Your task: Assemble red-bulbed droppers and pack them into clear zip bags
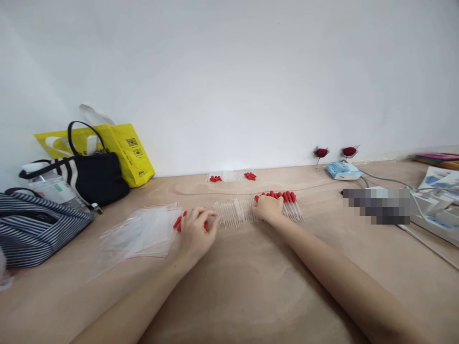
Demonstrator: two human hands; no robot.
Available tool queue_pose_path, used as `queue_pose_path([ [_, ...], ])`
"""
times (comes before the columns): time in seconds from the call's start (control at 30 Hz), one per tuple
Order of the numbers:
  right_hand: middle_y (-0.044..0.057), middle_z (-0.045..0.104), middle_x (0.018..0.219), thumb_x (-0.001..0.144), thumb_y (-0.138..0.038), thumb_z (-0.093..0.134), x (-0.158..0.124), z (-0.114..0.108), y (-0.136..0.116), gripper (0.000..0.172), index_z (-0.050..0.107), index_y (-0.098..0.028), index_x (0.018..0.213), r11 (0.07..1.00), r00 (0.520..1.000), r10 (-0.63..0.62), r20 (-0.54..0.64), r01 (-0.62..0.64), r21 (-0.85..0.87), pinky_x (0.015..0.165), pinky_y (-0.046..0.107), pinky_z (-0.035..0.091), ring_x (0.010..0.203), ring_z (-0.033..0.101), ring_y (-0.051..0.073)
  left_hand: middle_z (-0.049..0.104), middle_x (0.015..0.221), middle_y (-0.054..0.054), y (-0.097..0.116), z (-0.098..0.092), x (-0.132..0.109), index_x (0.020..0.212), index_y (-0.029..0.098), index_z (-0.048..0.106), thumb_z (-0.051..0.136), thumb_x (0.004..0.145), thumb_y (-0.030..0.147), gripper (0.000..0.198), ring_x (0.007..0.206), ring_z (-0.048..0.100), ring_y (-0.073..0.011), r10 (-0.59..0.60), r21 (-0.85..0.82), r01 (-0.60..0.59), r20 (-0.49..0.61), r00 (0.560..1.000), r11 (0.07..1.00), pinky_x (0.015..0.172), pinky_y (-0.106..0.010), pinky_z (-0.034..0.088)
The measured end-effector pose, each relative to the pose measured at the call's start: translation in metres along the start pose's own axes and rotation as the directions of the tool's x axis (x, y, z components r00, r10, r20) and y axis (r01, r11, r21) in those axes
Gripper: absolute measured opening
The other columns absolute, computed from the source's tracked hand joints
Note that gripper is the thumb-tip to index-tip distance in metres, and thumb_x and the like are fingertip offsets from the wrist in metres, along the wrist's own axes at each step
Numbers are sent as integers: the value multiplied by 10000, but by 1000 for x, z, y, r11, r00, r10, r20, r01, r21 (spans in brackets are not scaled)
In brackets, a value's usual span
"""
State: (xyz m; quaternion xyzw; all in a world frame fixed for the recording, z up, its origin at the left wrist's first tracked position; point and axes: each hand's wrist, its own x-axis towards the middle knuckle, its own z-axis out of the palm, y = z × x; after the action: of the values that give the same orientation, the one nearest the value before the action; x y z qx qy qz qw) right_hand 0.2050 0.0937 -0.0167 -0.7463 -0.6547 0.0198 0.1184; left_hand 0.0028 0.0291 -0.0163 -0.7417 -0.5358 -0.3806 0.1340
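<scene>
A row of clear plastic droppers [234, 211] lies across the middle of the wooden table [251, 286]. Those at the right end carry red rubber bulbs [285, 195]. My left hand [196, 232] is curled over a few red-bulbed droppers [178, 222] at the row's left end, beside a stack of clear zip bags [143, 231]. My right hand [268, 208] rests fingers-down on the red-bulbed droppers, its fingers bent over them. Two small piles of loose red bulbs [215, 178] [250, 176] lie near the wall.
At the left stand a black handbag [95, 174], a yellow bag [131, 150], a striped bag [34, 227] and a plastic bottle [53, 188]. At the right are a blue device [343, 170], cables, white boxes [433, 210] and coloured sheets [439, 160].
</scene>
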Motion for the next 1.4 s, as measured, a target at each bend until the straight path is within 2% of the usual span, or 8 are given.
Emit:
queue_pose_path([
  [0.17,133,661,821,723,-279,475,2,0,0,230,652,-153,799,1000,999,11,38,-11,7,763,406,254,788,593,253,605,804,-59,-48,-12,22,774,213,643,544,723,387,207,808,543,-263,-273,147,247,190,943,958,664,-378,409],
  [0.33,127,661,792,741,-300,468,2,-1,1,238,649,-150,776,1000,999,-1,35,1,17,759,404,264,753,595,244,625,901,-58,-71,-10,27,924,204,643,443,790,384,301,872,548,-225,-101,-22,114,311,945,993,763,-349,413],
  [0.63,77,656,841,814,-315,378,-26,-14,17,273,607,-171,781,985,982,-161,-98,165,39,731,337,257,858,551,224,607,1002,-54,-49,-8,28,896,225,673,553,737,379,251,968,507,-258,12,87,-46,358,934,995,857,-437,338],
  [0.87,26,624,666,820,-312,421,-61,-2,66,237,537,-171,669,905,831,-383,-404,425,16,672,303,221,697,530,174,654,882,-26,-50,5,23,758,225,687,514,780,273,181,870,536,-223,27,98,-54,256,966,994,846,-420,347],
  [1.03,14,622,652,826,-299,430,-59,2,76,213,514,-180,671,882,796,-408,-448,470,30,656,298,220,680,528,175,651,826,-41,-47,2,22,747,199,679,518,784,270,180,825,549,-217,44,32,-48,117,992,998,813,-410,379],
  [1.17,25,625,660,844,-299,410,-56,6,76,207,489,-178,695,866,792,-424,-439,496,58,683,310,242,651,544,177,623,847,-49,-28,-7,15,817,189,664,480,819,280,206,810,559,-180,101,-210,-85,66,993,974,758,-334,441],
  [1.27,22,630,667,865,-281,382,-56,11,78,184,483,-176,753,817,783,-480,-395,563,124,681,308,261,620,553,162,606,881,-50,-7,-10,3,882,194,644,460,840,235,193,814,572,-148,260,-418,-188,122,958,889,728,-269,470],
  [1.4,22,641,739,879,-268,387,-60,13,78,160,509,-179,824,711,711,-613,-345,686,152,685,299,288,647,555,145,604,907,-52,12,-5,-12,904,187,628,419,851,157,217,803,585,-126,445,-541,-240,286,849,806,700,-232,481],
])
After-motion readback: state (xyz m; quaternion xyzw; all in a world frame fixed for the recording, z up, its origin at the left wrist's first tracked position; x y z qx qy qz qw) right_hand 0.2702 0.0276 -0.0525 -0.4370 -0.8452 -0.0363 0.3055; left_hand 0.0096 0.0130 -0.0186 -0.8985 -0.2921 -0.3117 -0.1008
